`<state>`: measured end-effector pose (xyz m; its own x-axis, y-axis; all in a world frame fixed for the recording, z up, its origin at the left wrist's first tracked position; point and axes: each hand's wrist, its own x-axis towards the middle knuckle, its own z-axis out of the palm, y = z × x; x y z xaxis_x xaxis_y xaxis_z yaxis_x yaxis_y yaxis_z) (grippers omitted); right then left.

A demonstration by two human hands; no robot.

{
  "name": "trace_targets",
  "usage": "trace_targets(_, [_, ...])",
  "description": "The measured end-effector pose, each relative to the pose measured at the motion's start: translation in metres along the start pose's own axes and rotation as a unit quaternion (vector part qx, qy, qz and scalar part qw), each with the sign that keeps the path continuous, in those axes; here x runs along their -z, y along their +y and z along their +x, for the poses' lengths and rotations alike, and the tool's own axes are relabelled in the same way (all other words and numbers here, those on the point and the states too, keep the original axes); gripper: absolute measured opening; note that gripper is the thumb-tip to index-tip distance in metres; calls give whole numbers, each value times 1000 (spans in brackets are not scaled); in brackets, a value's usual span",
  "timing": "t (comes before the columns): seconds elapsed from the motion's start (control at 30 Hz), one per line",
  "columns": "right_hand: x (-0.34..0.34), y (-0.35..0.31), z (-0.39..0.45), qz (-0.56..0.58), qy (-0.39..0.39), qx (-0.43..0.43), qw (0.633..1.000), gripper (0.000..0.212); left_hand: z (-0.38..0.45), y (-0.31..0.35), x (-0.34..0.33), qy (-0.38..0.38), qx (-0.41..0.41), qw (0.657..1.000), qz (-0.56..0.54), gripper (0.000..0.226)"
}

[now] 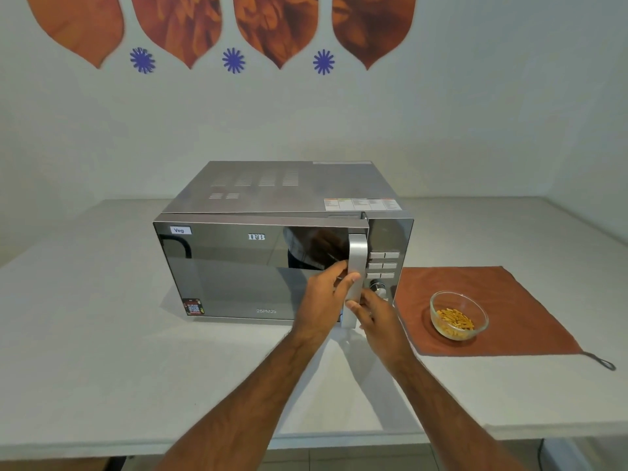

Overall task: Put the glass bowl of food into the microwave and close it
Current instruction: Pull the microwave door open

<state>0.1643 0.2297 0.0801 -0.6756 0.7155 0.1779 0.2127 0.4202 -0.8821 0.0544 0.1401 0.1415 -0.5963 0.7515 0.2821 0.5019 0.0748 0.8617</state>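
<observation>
A silver microwave (238, 277) with a dark mirrored door stands in the middle of the white table. Its door is ajar by a small gap at the right edge. My left hand (321, 294) grips the vertical silver door handle (357, 253) from the left. My right hand (375, 316) holds the lower part of the same handle from the right. The glass bowl (458, 314) with yellow-brown food pieces sits on a rust-coloured cloth (509, 300) to the right of the microwave, apart from both hands.
The white table (102, 334) runs from wall to wall, with its front edge close to me. The microwave's control panel (384, 266) with buttons and a knob lies right of the handle. A loop on the cloth's corner (603, 363) points to the right.
</observation>
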Motion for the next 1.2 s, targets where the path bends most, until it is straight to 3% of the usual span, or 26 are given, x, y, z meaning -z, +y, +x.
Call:
trace_targets(0.17, [-2,-5,-13,-12,-6,3,1000,33,-11,1,2,2,12,1000,2,42])
trace_targets(0.27, [-3,1,-28,-20,-2,8,1000,31,-21,2,2,11,27,1000,-8,44])
trace_targets(0.37, [-3,22,-42,-98,47,18,994,24,-31,3,1,22,27,999,-11,43])
trace_targets(0.5, [-4,39,-53,-186,39,-19,982,31,-46,4,4,29,39,999,-21,42])
trace_targets(0.7, [-7,65,-56,-349,-112,-10,931,63,-69,5,16,19,41,999,-20,27])
trace_targets(0.9, [-11,81,-60,-440,-142,11,886,105,-93,1,31,-2,49,998,-41,45])
trace_targets(1.07, [-13,79,-62,-442,-145,2,885,74,-115,3,41,6,69,996,-58,60])
trace_targets(1.2, [-14,80,-62,-450,-144,9,881,72,-137,9,42,26,64,996,-64,58])
